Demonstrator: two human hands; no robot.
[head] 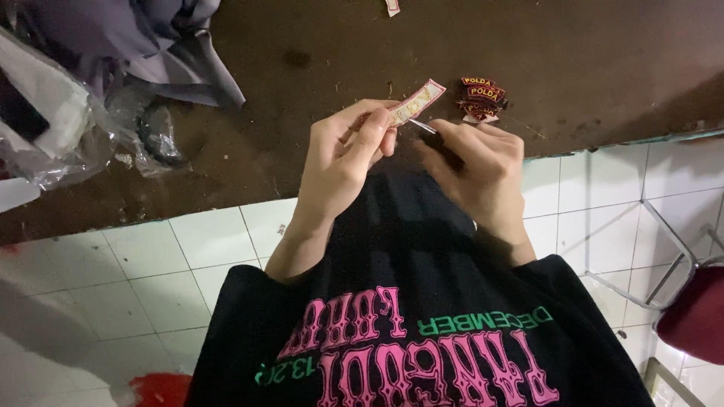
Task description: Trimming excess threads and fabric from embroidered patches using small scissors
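Pinching a cream patch strip [415, 103] in left hand [343, 158] grip; right hand [477, 169] grasping a thin metal tool [424, 126] against it. Dark patches [481, 98] stacked just right on brown table [317, 90].

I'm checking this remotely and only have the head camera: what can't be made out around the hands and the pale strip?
- Slim tool in the right hand: its tip is too small to identify, the handle hidden by fingers.
- Pale strip held by the left hand: near end covered by fingertips.
- Stack of dark patches: count unclear, they overlap.
- Grey cloth: cut off by the top edge.
- Plastic bag: contents blurred.
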